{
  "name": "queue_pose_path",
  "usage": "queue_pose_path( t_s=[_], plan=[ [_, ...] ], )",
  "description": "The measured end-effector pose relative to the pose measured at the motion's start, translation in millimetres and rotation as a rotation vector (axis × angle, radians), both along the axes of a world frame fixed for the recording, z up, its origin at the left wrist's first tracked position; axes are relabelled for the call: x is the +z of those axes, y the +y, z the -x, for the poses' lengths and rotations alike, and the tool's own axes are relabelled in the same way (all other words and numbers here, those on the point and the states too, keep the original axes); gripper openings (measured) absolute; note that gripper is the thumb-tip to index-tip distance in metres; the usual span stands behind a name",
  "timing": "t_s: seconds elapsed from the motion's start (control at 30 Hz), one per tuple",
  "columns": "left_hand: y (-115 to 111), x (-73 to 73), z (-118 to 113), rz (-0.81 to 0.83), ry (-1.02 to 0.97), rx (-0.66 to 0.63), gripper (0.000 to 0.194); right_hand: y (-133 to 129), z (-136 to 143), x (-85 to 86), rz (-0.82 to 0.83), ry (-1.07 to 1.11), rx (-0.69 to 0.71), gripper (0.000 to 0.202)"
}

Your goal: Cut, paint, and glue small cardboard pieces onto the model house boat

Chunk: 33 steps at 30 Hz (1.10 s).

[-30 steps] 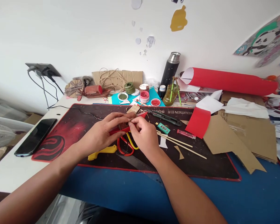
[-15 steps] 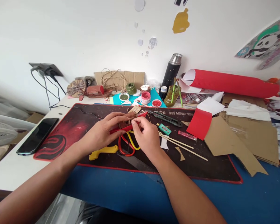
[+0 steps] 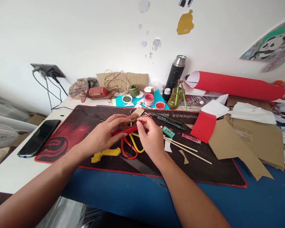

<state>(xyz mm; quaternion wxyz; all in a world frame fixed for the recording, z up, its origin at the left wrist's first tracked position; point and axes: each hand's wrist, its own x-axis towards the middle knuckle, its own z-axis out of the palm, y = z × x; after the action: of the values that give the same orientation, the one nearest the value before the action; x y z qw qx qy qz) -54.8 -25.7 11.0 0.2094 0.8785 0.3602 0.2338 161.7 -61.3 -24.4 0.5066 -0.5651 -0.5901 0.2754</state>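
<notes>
My left hand (image 3: 111, 128) is closed around a small brown cardboard model (image 3: 128, 125), thumb below and fingers over the top. A red paper strip (image 3: 130, 130) runs along the model's near side. At the strip's right end, the thumb and forefinger of my right hand (image 3: 150, 134) are pinched together; their tips partly hide the paper. Just beneath the model lie scissors with red and yellow handles (image 3: 129, 153), their blades hidden. A yellow glue-gun-shaped tool (image 3: 106, 155) is below my left hand.
On the dark desk mat (image 3: 90, 133) are a utility knife (image 3: 169, 121), a green lighter (image 3: 168, 131) and thin wooden sticks (image 3: 187, 148). Open paint jars (image 3: 148, 99) and a black thermos (image 3: 175, 74) stand behind. Cardboard sheets (image 3: 258, 139) lie right, a phone (image 3: 38, 138) left.
My right hand has shifted slightly to the right along the red paper strip, which now looks straighter against the model. My left hand keeps its hold.
</notes>
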Motion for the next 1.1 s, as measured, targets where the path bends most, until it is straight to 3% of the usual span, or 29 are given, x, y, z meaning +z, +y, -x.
queue_pose_path(
  t_s=[0.7,1.1],
  plan=[
    [0.6,1.8,1.6,0.126,-0.027,0.140,0.063,-2.1,2.3,0.1,-0.010,-0.001,0.034,0.020],
    [-2.3,0.0,-5.3,0.077,-0.028,0.080,0.055,-2.8,4.3,-0.9,-0.034,-0.010,0.043,0.017]
  ],
)
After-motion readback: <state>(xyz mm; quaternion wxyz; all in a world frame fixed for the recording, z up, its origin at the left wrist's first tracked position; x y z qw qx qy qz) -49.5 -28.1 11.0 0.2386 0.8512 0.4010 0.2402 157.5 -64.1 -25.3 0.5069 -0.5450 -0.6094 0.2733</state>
